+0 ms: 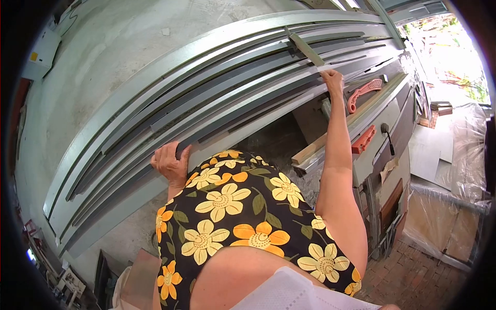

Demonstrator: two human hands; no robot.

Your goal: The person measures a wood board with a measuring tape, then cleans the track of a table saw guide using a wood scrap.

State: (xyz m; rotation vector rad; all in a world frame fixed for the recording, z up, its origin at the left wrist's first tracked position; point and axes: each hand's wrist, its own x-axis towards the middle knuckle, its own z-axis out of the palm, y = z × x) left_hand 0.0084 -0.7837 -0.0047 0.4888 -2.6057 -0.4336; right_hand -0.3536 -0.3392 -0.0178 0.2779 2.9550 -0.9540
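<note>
Long metal bars (206, 77) in grey and silver lie side by side on a bench, curved by the lens. My left hand (170, 160) is closed around a dark grey metal bar (248, 111), thumb on its near side. Further along, at the right, my right hand (333, 81) reaches out with its fingers pinched together. They are closed at the pale near end of a short, flat grey-green strip (306, 48), which slants across the bars. The dark bar runs up to just below these fingers.
Right of my right arm are a salmon-red curved handle (364, 94), a wooden strip (356, 118) and a red block-shaped piece (364, 139). Leaning panels (380, 196) and plastic-wrapped boards (439, 222) stand further right. A white box (42, 54) is far left.
</note>
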